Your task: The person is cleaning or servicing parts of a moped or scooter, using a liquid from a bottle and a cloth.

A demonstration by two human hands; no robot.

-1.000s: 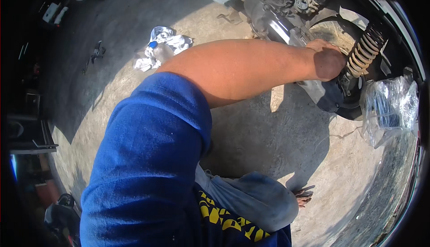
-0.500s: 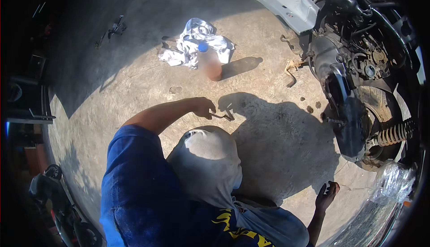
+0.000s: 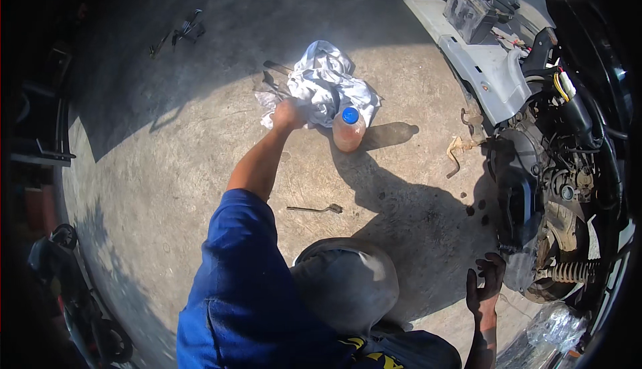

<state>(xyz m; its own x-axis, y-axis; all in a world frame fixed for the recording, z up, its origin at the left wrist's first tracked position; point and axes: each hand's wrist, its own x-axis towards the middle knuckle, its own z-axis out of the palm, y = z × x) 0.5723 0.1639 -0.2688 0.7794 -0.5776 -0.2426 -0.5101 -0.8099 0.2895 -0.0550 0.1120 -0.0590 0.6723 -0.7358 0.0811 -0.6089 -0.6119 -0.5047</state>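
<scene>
My left hand (image 3: 289, 115) reaches to the near left edge of a crumpled white cloth (image 3: 321, 78); its fingers are smeared by motion, so its grip is unclear. Dark hand tools (image 3: 271, 83) lie partly on the cloth's left side. Just right of that hand stands a clear bottle (image 3: 348, 136) with a blue cap and reddish-brown contents. A small thin-handled brush (image 3: 315, 208) lies on the concrete, nearer to me. At the lower right my right hand (image 3: 486, 283) is raised, dirty and empty, fingers loosely bent and thumb apart, close to the scooter's engine (image 3: 518, 202).
The partly stripped scooter's grey body panel (image 3: 461, 51) carries a battery (image 3: 470, 11). A bent, rusty metal lever (image 3: 457, 155) sticks out beside the engine. Clear plastic wrap (image 3: 558, 325) is at the lower right. More tools (image 3: 187, 29) lie in shade at the far left.
My left hand has let go of the brush, now lying on the floor, and moved forward to the cloth. The view has shifted; my right hand still hangs near the scooter.
</scene>
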